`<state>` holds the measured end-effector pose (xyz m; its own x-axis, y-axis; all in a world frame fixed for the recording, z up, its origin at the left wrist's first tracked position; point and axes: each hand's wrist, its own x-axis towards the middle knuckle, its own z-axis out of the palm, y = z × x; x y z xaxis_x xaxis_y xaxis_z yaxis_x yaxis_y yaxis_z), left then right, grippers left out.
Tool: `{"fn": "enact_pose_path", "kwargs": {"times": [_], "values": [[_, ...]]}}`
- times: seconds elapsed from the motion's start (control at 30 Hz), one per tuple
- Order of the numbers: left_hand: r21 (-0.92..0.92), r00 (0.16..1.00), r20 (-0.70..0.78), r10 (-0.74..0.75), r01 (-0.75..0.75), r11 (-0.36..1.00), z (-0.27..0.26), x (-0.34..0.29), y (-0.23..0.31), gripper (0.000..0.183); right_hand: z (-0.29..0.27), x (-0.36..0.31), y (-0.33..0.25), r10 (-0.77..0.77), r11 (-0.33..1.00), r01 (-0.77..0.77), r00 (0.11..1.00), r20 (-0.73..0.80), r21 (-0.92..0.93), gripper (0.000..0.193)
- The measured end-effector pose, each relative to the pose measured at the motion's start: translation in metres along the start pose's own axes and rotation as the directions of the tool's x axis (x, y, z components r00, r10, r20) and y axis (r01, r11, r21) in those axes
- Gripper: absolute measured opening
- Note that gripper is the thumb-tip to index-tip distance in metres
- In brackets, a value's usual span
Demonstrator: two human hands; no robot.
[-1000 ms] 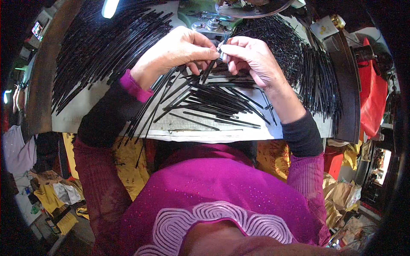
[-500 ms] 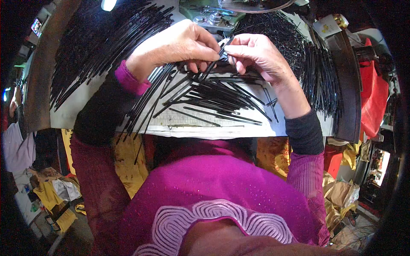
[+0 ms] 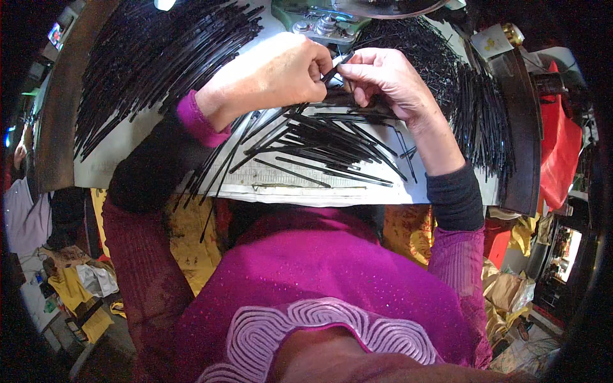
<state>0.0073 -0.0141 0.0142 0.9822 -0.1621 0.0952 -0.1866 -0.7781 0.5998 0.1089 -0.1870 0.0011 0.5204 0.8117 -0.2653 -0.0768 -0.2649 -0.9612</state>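
Both of my hands meet over the worktable, just in front of a green machine (image 3: 322, 27) with metal fittings. My left hand (image 3: 274, 71) is closed, its fingers curled round a thin black strip. Thumb and fingertips of my right hand (image 3: 383, 80) pinch a dark strip end (image 3: 345, 58) close to the left fist. Whether both hands hold the same strip I cannot tell. Below them lies a loose pile of slim black strips (image 3: 332, 143) on white paper (image 3: 306, 195), pointing several ways.
A large heap of long black strips (image 3: 159, 60) covers the left of the table, and another heap (image 3: 476, 121) the right. A white box (image 3: 491, 40) stands at the back right. Beyond the table's dark right edge (image 3: 525, 147) hangs a red bag (image 3: 559, 150).
My left hand has rolled over, its back now upward and fingers curled in. My right hand stays nearly in place, still pinching. The pile below looks unchanged.
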Motion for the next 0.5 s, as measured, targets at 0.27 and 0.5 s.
{"fn": "enact_pose_path", "kwargs": {"times": [0.27, 0.5], "values": [[-0.067, 1.0, 0.029, 0.002, 0.0, 0.998, -0.015, -0.005, -0.01, 0.026, -0.002, -0.006, -0.002, 0.048, 0.999, -0.048, 0.997, 0.065, -0.006, 0.016], [-0.451, 0.968, 0.209, -0.142, 0.224, 0.864, -0.025, -0.011, -0.015, 0.03, -0.004, -0.009, -0.002, -0.019, 0.96, -0.008, 0.995, -0.093, -0.281, 0.018]]}}
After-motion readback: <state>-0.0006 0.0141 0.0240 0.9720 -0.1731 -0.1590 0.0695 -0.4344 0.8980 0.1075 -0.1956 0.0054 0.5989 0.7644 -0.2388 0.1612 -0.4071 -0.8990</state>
